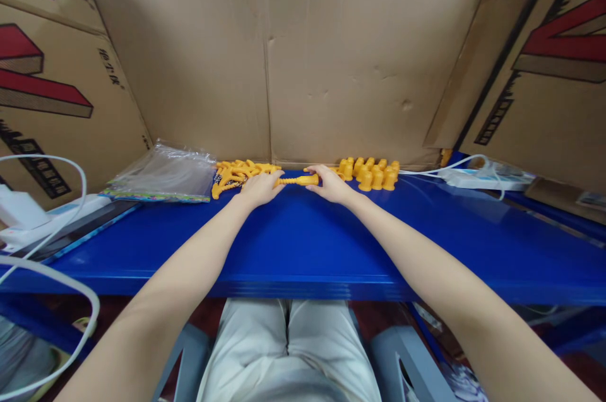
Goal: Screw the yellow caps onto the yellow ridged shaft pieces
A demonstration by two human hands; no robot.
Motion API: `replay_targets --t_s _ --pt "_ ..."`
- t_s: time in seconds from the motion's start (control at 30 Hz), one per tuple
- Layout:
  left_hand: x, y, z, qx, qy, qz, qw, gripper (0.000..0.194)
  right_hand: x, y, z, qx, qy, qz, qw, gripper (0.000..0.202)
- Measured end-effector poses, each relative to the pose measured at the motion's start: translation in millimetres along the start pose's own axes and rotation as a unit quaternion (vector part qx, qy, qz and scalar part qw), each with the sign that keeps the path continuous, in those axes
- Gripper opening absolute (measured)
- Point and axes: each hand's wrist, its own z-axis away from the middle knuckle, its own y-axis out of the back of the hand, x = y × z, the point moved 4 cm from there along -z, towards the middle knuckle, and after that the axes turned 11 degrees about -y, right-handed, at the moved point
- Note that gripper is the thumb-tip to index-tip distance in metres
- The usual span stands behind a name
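Note:
A yellow plastic piece lies level between my two hands, just above or on the blue tabletop. It has a thin twisted shaft at the left and a wider ribbed part at the right. My left hand is closed around the shaft end, and its fingers hide what lies beyond. The thumb and fingers of my right hand curl about the ribbed end. Beside my left hand is a pile of yellow plastic parts with twisted shafts and some dark chain. Several yellow cup-shaped pieces stand right of my right hand.
Clear plastic bags lie left of the pile. Cardboard walls the back and sides of the blue table. White power strips with cables sit at both sides. Grey chair arms flank my lap.

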Motion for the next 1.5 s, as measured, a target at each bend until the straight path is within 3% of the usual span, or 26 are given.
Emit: replay_targets --t_s 0.2,0.4,0.57,0.77,0.83,0.93,1.1,1.27,1.5 --pt "-3 -1.9 0 -0.033 0.021 -0.015 0.999 0.039 13 2 -2 -0.084 -0.103 -0.181 0.974 0.046" --pt "-9 -4.1 -3 -0.029 0.019 -0.022 0.999 0.035 11 9 5 -0.149 -0.18 -0.294 0.927 0.013" --pt "-7 -4.7 -5 -0.009 0.021 -0.02 1.0 0.036 13 4 8 -0.183 -0.249 -0.323 0.894 0.052" --pt "-2 -3.2 -5 0.017 0.04 0.0 0.999 0.032 15 0 9 -0.199 -0.331 -0.303 0.871 0.067" --pt "-2 -2.2 -5 0.021 0.045 0.008 0.999 0.031 12 2 13 -0.224 -0.336 -0.322 0.856 0.064" --pt "-2 -1.3 -5 0.023 0.045 0.02 0.999 0.03 7 8 17 -0.252 -0.293 -0.385 0.838 0.035" --pt "-5 -2.5 -5 0.019 0.03 0.01 0.999 0.031 6 11 18 -0.246 -0.264 -0.401 0.842 0.014" --pt "-6 -3.1 -5 0.016 0.025 0.006 1.0 0.031 4 4 14 -0.262 -0.288 -0.38 0.839 0.045" --pt "-5 -1.1 -5 0.018 0.034 0.017 0.999 0.029 5 0 11 -0.253 -0.321 -0.378 0.831 0.049"
